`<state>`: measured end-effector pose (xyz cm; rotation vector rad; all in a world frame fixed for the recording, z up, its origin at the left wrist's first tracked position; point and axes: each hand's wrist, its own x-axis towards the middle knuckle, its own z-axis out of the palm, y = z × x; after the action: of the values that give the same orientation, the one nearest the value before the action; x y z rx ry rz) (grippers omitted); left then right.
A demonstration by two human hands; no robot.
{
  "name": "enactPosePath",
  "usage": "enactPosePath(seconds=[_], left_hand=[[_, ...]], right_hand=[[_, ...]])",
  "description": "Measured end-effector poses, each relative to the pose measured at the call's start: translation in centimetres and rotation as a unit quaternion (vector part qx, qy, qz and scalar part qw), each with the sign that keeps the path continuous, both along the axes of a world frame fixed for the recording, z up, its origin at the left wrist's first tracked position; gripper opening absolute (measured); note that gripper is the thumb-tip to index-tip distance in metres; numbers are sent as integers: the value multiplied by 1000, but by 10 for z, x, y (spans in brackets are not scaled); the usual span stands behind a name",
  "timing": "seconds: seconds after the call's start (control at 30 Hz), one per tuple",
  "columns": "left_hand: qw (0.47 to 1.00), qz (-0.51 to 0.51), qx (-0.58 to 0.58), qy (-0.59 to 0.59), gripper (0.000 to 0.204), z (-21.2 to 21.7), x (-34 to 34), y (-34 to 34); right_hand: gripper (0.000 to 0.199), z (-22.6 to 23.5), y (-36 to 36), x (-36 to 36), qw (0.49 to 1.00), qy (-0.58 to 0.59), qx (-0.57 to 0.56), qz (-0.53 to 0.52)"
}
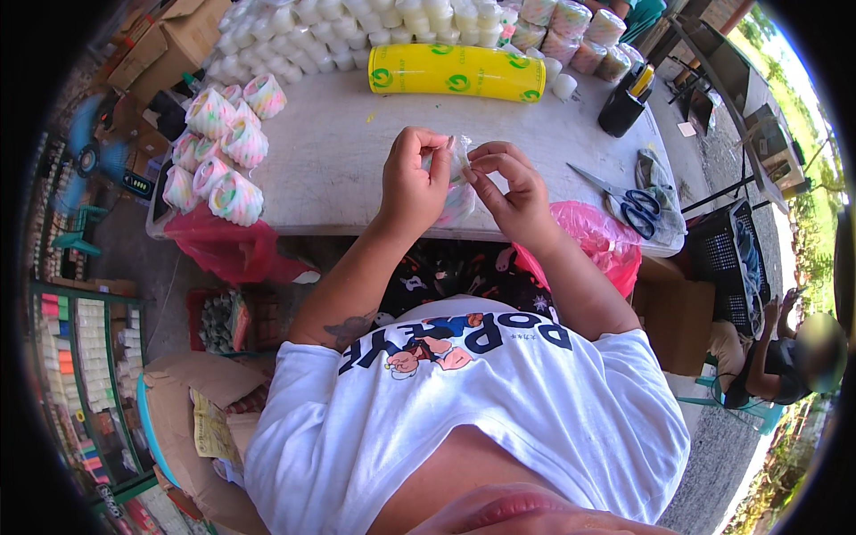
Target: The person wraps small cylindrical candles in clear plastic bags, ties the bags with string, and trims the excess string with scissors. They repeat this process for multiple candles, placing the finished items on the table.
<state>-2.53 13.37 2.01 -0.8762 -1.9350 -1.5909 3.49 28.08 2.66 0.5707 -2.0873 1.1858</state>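
Above the near edge of the white table [321, 134], both of my hands pinch a clear plastic wrapper [460, 152]. My left hand [415, 178] has its thumb and fingers pressed together on the wrapper's left side. On its right side, my right hand [513, 189] grips with thumb and fingertips. Below the fingers hangs a pastel-striped part [457, 205], seen through the plastic; whether it is a separate piece inside the wrapper I cannot tell. To the left sits a pile of wrapped rolls with pastel stripes [234, 143].
Rows of small white cups [357, 31] line the back, behind a yellow roll of wrap [456, 73]. More pastel rolls [580, 36] stand at the back right. Scissors [629, 203], a black holder [622, 111] and a pink plastic bag [593, 236] lie rightward. Another person [771, 357] sits far right.
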Motion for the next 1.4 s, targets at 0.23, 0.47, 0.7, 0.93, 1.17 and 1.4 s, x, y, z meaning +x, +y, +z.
enactPosePath(seconds=[0.23, 0.47, 0.7, 0.93, 1.17, 1.4], left_hand=[[999, 17, -21, 35, 16, 0, 1, 1], [993, 11, -21, 113, 17, -1, 8, 2], [986, 2, -35, 164, 19, 0, 9, -2], [985, -24, -37, 168, 19, -7, 7, -4], [983, -105, -22, 147, 22, -8, 4, -8], [986, -135, 2, 100, 18, -11, 2, -12]], right_hand=[[13, 5, -2, 2, 992, -98, -69, -29], [14, 39, 7, 7, 990, -132, 54, 17], [12, 40, 17, 2, 989, -116, 89, -22], [15, 45, 17, 9, 979, -179, 82, 51], [16, 46, 38, -13, 945, -227, 139, 189], [13, 40, 44, -16, 898, -355, -80, 246]])
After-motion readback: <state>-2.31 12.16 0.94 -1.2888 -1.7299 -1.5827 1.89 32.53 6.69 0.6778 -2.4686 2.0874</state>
